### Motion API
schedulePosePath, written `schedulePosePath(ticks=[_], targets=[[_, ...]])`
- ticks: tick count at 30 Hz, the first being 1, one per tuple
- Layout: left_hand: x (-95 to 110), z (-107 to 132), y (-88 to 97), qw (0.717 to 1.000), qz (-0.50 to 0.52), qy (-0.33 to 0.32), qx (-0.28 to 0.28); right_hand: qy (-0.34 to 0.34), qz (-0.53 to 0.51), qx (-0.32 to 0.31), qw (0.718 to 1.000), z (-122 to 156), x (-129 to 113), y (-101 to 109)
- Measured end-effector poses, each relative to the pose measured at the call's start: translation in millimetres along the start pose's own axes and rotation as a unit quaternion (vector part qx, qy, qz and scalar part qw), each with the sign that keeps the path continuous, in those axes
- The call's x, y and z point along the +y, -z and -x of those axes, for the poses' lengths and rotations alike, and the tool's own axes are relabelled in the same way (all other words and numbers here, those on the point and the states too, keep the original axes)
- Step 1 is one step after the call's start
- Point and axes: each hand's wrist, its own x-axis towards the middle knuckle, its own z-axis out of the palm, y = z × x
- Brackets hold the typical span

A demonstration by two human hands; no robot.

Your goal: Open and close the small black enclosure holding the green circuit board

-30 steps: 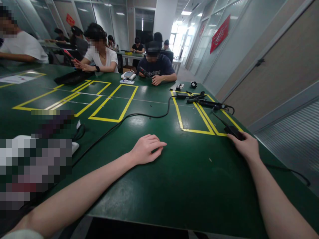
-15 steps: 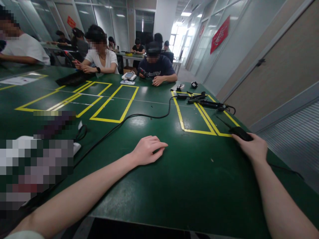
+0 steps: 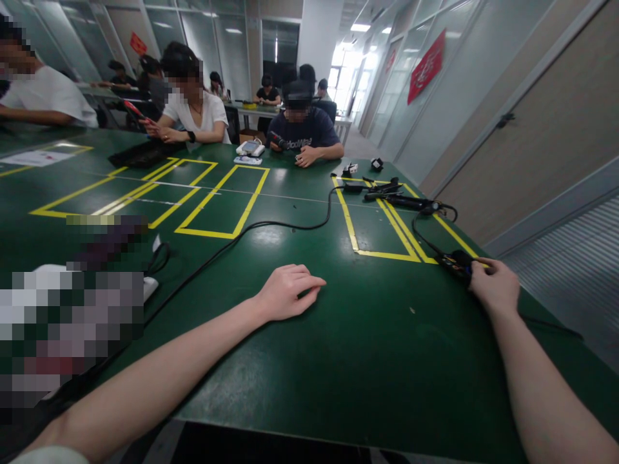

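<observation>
My right hand (image 3: 496,287) grips the near end of a small black box-shaped device (image 3: 456,265) at the table's right edge. The device is turned so that a face with small coloured marks shows; I cannot read them. A thin black cable (image 3: 422,240) runs from its far end towards a black rod-shaped tool (image 3: 409,203) lying further back. On the green tabletop (image 3: 358,361) rests my left hand (image 3: 290,291), its index finger stretched out and its thumb apart, holding nothing. A longer black cord (image 3: 271,223) passes beyond my left hand.
Yellow tape outlines (image 3: 387,256) mark the table. Two small black-and-white pieces, one a small block (image 3: 376,165), lie at the far right. A black tray (image 3: 140,154) and a white device (image 3: 250,148) are across the table, where several people sit. Blurred-out items fill the near left.
My right hand has turned the black device over, so its marked face now shows, and its cable has bent into a curve. The left hand has stayed still.
</observation>
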Motion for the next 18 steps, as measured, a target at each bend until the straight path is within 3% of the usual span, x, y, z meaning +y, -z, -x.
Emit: schedulePosePath(ticks=[9,18], targets=[[-0.7,2.1,-1.6,1.0,-0.006,0.007,-0.02,-0.067,-0.047,-0.039,0.996,9.9,-15.3,9.7],[0.5,1.1,-0.3,1.0,-0.003,0.0,-0.021,-0.005,-0.068,-0.033,0.997,15.5,-22.2,15.1]])
